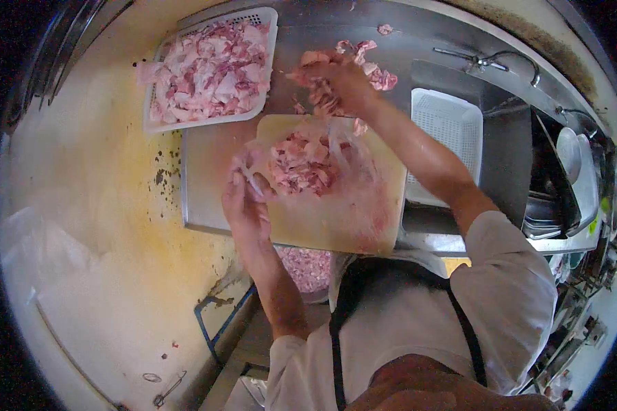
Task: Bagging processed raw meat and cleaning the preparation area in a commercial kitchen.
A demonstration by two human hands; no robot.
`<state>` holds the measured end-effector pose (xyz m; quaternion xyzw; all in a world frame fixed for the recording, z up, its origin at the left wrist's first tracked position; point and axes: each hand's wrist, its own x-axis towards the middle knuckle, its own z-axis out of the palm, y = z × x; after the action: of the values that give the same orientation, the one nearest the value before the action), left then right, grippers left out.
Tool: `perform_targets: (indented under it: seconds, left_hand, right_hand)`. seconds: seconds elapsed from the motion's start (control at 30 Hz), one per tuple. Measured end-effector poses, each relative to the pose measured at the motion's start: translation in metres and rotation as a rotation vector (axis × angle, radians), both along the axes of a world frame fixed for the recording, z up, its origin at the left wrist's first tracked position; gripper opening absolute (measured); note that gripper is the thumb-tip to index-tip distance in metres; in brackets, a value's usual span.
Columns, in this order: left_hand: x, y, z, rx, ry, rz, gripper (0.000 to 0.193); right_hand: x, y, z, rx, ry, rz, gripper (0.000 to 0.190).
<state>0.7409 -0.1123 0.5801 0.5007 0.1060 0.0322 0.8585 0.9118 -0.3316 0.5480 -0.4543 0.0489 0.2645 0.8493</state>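
My left hand [247, 200] is at the left side of a pale cutting board [308, 226], its fingers closed on the whitish edge of a clear plastic bag [345, 149]. Cut pieces of raw meat [303, 164] lie heaped in the middle of the board, apparently inside this bag. Beyond the board's far edge, my right hand [334, 77] grasps more raw meat pieces [323, 97]; motion blurs it. Loose meat scraps [380, 77] lie on the steel counter just past that hand.
A white perforated basket [272, 61] full of raw meat stands at the far left. On the right, a second white basket [445, 118] sits in a steel sink below a tap [481, 61]. Minced-looking meat fills a container [306, 269] beneath the board's near edge. Black trays [550, 216] stand farther right.
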Motion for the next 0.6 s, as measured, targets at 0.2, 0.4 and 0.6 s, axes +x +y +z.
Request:
perform_targets:
  seconds: [0.2, 0.4, 0.6]
  left_hand:
    - [0.011, -0.013, 0.006, -0.028, 0.035, 0.079, 0.052]
    - [-0.017, 0.014, -0.008, 0.046, 0.064, 0.063, 0.051]
    - [-0.011, -0.003, -0.002, 0.169, -0.069, 0.083, 0.042]
  right_hand:
    - [-0.071, 0.048, -0.019, -0.482, -0.917, 0.016, 0.026]
    - [-0.032, -0.042, -0.049, -0.694, -0.687, -0.031, 0.042]
    - [0.027, -0.128, -0.169, -1.833, -1.018, -0.121, 0.098]
